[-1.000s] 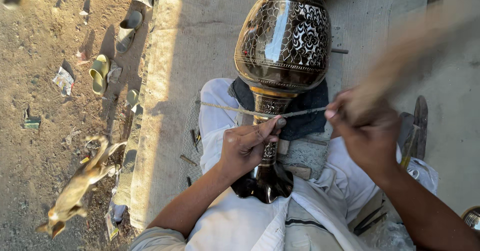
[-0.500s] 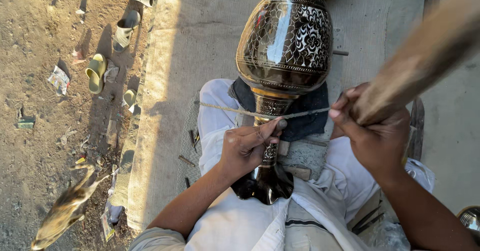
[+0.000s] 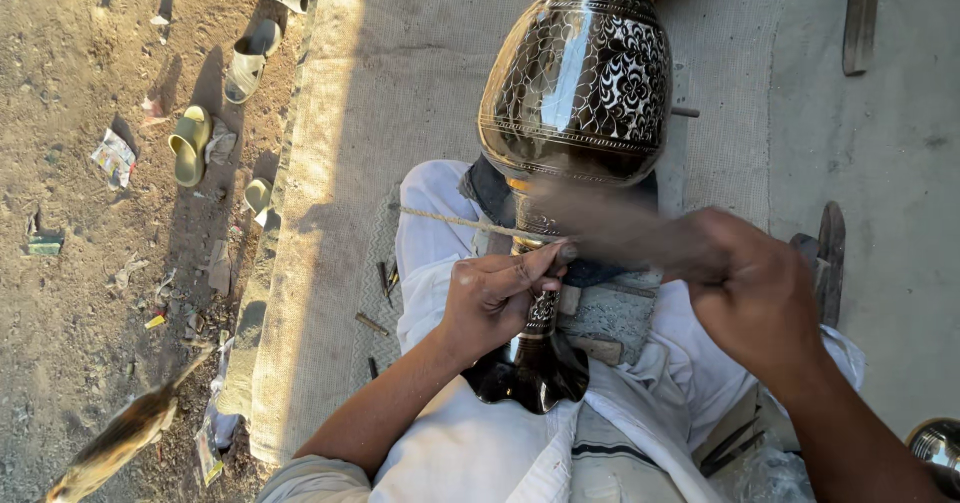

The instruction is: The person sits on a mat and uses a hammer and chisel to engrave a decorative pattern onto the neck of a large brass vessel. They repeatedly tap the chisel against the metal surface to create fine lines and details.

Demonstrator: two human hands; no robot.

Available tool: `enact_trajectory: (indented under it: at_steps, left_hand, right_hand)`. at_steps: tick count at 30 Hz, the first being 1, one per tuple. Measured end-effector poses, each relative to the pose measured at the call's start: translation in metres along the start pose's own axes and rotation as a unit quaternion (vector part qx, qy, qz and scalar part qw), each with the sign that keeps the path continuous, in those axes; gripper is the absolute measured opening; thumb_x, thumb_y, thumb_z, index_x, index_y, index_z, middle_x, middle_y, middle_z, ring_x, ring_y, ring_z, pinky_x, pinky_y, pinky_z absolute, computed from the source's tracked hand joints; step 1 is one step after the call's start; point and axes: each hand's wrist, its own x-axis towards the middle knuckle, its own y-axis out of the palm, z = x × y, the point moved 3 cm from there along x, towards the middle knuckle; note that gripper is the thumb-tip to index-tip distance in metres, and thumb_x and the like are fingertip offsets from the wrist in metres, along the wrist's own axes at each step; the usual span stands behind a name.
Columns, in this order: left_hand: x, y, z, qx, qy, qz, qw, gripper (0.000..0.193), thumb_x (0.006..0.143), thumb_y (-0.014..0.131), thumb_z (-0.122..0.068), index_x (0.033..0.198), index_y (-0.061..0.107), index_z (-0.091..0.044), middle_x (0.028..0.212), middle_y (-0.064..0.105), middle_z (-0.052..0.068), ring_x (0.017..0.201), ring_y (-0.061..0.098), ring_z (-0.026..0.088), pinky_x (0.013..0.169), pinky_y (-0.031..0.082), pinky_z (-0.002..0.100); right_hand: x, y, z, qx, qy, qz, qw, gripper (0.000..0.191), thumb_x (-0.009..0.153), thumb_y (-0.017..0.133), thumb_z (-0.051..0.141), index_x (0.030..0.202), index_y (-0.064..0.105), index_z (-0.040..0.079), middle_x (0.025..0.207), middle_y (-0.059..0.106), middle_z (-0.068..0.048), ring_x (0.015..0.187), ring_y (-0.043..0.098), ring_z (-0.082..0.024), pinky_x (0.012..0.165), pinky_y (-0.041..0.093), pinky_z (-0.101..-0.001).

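A large black metal vase [image 3: 580, 73] with engraved floral patterns lies across my lap, its foot toward me. My left hand [image 3: 495, 298] pinches a thin rod-like tool [image 3: 450, 221] against the vase's narrow neck. My right hand [image 3: 755, 298] grips a wooden stick [image 3: 620, 233]. The stick is blurred with motion and lies low across the neck, right by my left fingertips. White clothing covers my legs under the vase.
I sit on a burlap mat [image 3: 340, 163] beside bare dirt ground. Sandals [image 3: 190, 143] lie on the dirt at left. A brown animal [image 3: 115, 443] is at the lower left. Small tools [image 3: 385, 278] lie on the mat; a metal bowl [image 3: 935, 443] is at lower right.
My right hand has swung the stick down from the upper right onto the tool at the vase's neck. My left hand stayed put. The animal moved toward the lower left.
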Motion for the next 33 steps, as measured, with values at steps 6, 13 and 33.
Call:
enact_trajectory:
  at_steps: [6, 13, 33]
  left_hand:
    - [0.000, 0.000, 0.004, -0.031, 0.001, -0.006, 0.999, 0.062, 0.078, 0.061, 0.019, 0.134, 0.065, -0.008, 0.105, 0.079, 0.009, 0.090, 0.080, 0.017, 0.083, 0.065, 0.028]
    - [0.002, -0.001, 0.000, -0.008, 0.029, 0.002, 1.000, 0.063, 0.081, 0.064, 0.018, 0.136, 0.065, -0.012, 0.111, 0.078, 0.008, 0.093, 0.080, 0.017, 0.083, 0.065, 0.028]
    - [0.013, 0.001, -0.017, 0.032, 0.025, 0.021, 0.999, 0.075, 0.081, 0.065, 0.018, 0.146, 0.057, -0.018, 0.123, 0.075, 0.008, 0.102, 0.079, 0.021, 0.087, 0.065, 0.030]
  right_hand:
    - [-0.017, -0.007, -0.001, -0.080, 0.030, -0.011, 0.996, 0.039, 0.075, 0.070, 0.002, 0.113, 0.070, 0.009, 0.096, 0.075, -0.008, 0.084, 0.074, -0.021, 0.072, 0.052, -0.0389]
    - [-0.035, -0.007, -0.019, -0.175, 0.049, -0.004, 0.983, 0.041, 0.073, 0.069, 0.000, 0.112, 0.071, 0.013, 0.096, 0.076, -0.003, 0.081, 0.073, -0.021, 0.075, 0.053, -0.0420]
    - [-0.015, -0.012, -0.038, 0.026, 0.019, -0.085, 0.996, 0.047, 0.084, 0.071, -0.002, 0.129, 0.071, 0.013, 0.112, 0.075, -0.011, 0.101, 0.072, -0.025, 0.090, 0.057, -0.0372]
